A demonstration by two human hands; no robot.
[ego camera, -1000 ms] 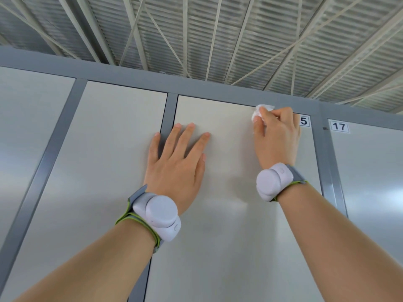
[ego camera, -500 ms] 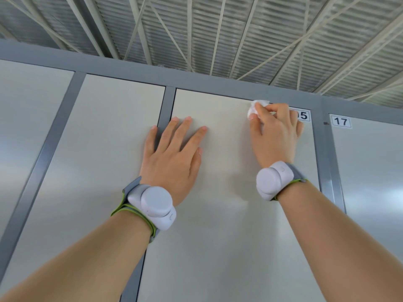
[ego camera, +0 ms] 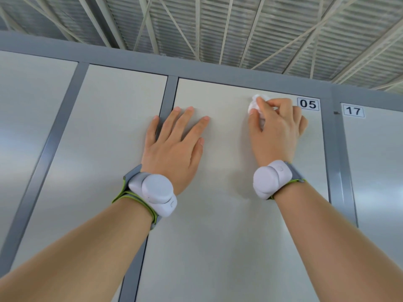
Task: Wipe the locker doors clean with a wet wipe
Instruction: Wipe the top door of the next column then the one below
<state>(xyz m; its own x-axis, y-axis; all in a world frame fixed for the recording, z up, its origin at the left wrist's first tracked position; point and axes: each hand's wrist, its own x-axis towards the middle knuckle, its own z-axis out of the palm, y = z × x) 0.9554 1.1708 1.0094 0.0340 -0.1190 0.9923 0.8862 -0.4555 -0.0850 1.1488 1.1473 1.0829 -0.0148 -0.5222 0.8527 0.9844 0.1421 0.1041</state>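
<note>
White plastic pods sit nearest to me, one strapped on each wrist with grey bands edged in green: the left pod (ego camera: 156, 192) above my left forearm (ego camera: 87, 258), the right pod (ego camera: 270, 178) above my right forearm (ego camera: 338, 247). Both arms reach up and forward.

Past the pods, my left hand (ego camera: 174, 147) lies flat on the locker door (ego camera: 218, 225), with straight, spread fingers that hold nothing. Its little finger rests over the grey upright (ego camera: 169, 94) at the door's left edge, while the other fingers and the thumb press the pale panel.

My right hand (ego camera: 275, 131) is higher and further right on the same door, fingers curled, pinching the wet wipe (ego camera: 255, 105) between thumb and forefinger. The wipe is a crumpled white wad pressed against the door near its top edge; only part of it shows above my thumb, and the rest is hidden under my fingers. Just to its right, beside my knuckles, is the door's label 05 (ego camera: 308, 104).

Beyond another grey upright is the neighbouring door (ego camera: 375, 171), which carries the label 17 (ego camera: 353, 111) in its top left corner. To the left is one more pale door (ego camera: 98, 138). A grey top rail (ego camera: 196, 66) runs across above all the doors, and over it is the ceiling (ego camera: 218, 29) — ribbed metal sheeting crossed by light struts.
</note>
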